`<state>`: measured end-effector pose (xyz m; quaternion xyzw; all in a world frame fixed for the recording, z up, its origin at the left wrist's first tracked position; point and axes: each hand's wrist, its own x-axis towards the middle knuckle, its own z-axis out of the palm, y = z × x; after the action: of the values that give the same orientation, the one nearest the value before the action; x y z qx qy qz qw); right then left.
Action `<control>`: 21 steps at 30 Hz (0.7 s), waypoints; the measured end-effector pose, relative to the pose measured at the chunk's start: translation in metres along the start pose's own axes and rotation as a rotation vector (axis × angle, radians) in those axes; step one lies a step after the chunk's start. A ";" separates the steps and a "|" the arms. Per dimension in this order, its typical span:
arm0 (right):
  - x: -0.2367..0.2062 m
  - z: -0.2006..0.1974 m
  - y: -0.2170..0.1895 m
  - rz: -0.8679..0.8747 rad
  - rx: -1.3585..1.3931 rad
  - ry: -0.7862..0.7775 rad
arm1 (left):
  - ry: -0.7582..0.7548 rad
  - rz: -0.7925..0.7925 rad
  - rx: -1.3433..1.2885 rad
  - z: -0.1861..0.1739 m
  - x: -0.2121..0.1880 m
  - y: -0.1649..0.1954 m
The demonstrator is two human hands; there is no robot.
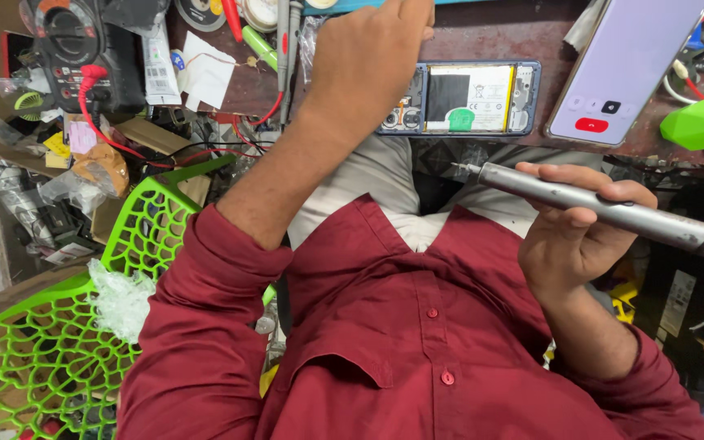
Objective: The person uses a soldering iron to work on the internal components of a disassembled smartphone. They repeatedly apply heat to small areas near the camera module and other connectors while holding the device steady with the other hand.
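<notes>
Opened phone at the bench edge, grey driver held just short of it.

The opened phone [466, 99] lay back-off at the near edge of the workbench [490, 37]; the right hand [576, 232] wrapped the grey electric screwdriver [605, 210], tip hanging near that edge over the lap. The left hand [368, 57] reached past the phone's left end, fingers hidden, grip unclear. A lit phone [625, 69] crowded the right; a multimeter [75, 49], cable clutter and a green lattice chair [42, 326] hemmed the left.
</notes>
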<state>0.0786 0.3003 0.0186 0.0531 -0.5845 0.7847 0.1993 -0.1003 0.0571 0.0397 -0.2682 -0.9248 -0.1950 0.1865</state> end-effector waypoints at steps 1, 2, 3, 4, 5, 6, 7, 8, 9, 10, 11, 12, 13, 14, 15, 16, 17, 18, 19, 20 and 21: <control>0.001 -0.001 0.000 -0.004 -0.003 0.002 | 0.006 -0.006 -0.073 0.000 -0.001 0.000; 0.001 -0.001 0.000 -0.008 -0.005 0.003 | 0.002 -0.002 -0.047 0.001 -0.001 -0.001; 0.002 -0.002 0.000 -0.013 -0.012 0.006 | -0.001 0.001 -0.022 0.001 -0.001 -0.002; 0.002 -0.002 0.000 -0.009 -0.014 0.008 | -0.005 0.003 0.006 0.001 -0.001 -0.002; 0.002 -0.002 0.000 -0.006 -0.017 0.010 | 0.000 0.023 0.016 0.001 0.000 -0.003; 0.002 -0.002 0.000 0.005 -0.015 0.011 | 0.005 0.042 0.028 0.002 0.002 -0.004; 0.001 -0.002 0.000 0.009 -0.012 0.009 | 0.010 0.060 0.040 0.002 0.004 -0.004; 0.001 -0.001 0.000 0.014 -0.008 0.006 | 0.011 0.064 0.060 0.002 0.004 -0.003; 0.001 -0.001 0.001 0.012 -0.005 0.000 | 0.012 0.069 0.077 0.003 0.005 -0.003; 0.001 -0.001 0.001 0.009 -0.004 -0.001 | 0.013 0.075 0.093 0.003 0.006 -0.002; 0.001 -0.001 0.001 0.006 -0.003 -0.001 | 0.007 0.083 0.115 0.003 0.007 -0.001; 0.001 -0.001 0.001 0.002 -0.002 0.002 | 0.002 0.091 0.138 0.003 0.007 0.000; 0.001 -0.001 0.001 0.002 -0.002 0.003 | -0.003 0.099 0.160 0.002 0.007 0.001; 0.001 -0.002 0.001 0.002 -0.001 0.004 | -0.012 0.100 0.155 0.002 0.008 0.001; 0.002 -0.002 0.001 0.005 -0.001 0.003 | -0.021 0.101 0.152 0.001 0.009 0.001; 0.002 -0.002 0.000 0.007 -0.003 0.000 | -0.029 0.100 0.148 0.001 0.010 0.002; 0.002 -0.002 0.000 0.009 -0.005 -0.003 | -0.027 0.106 0.162 0.000 0.010 0.002; 0.002 -0.002 0.000 0.009 -0.008 -0.008 | -0.024 0.112 0.175 0.000 0.012 0.002; 0.002 -0.002 0.000 0.012 -0.011 -0.011 | -0.022 0.118 0.188 0.001 0.013 0.003; 0.002 -0.002 0.000 0.014 -0.014 -0.014 | -0.009 0.139 0.200 0.002 0.013 0.003; 0.002 -0.002 0.000 0.016 -0.016 -0.016 | 0.005 0.161 0.213 0.002 0.014 0.004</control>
<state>0.0774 0.3029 0.0188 0.0530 -0.5925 0.7813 0.1888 -0.1093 0.0670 0.0449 -0.3197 -0.9153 -0.0807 0.2311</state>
